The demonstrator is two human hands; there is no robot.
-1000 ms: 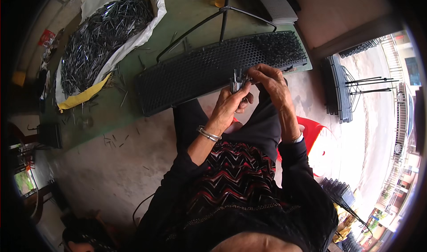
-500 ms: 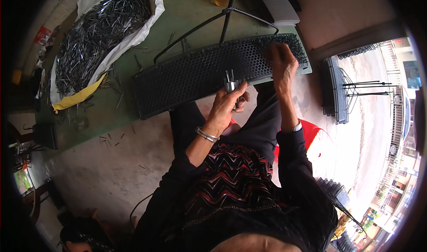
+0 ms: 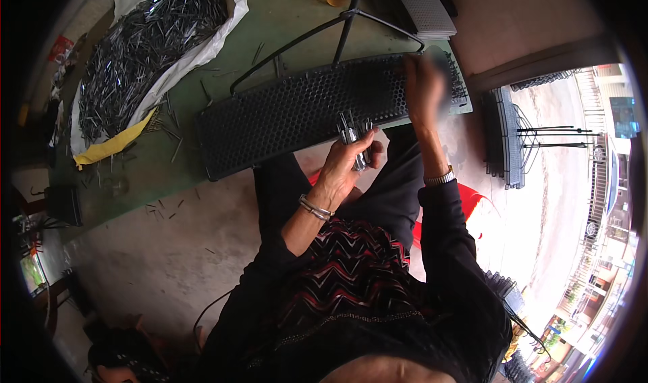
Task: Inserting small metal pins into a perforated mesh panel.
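Note:
My left hand [image 3: 344, 161] is closed around a small bundle of thin metal pins [image 3: 350, 133], their ends sticking up past the thumb. A long black panel with honeycomb holes [image 3: 270, 116] lies across the table edge in front of me. Over its right part hovers or rests my right hand [image 3: 425, 96], fingers bent together and pointing down at the holes. Motion blurs this hand, and whatever its fingertips hold cannot be made out. Several dark upright pins [image 3: 456, 79] crowd the panel's right end.
A white sack [image 3: 233, 5] at the left is heaped with dark metal pins [image 3: 152, 52]. Loose pins are scattered on the green table [image 3: 233, 69]. A black rod frame [image 3: 346, 17] stands behind the panel, near grey perforated sheets [image 3: 425, 11]. Stacked black racks [image 3: 506, 140] stand at right.
My right hand has shifted slightly left and up along the panel. My left hand stays nearly in place, its pin bundle turned a little, with the pins fanned out more.

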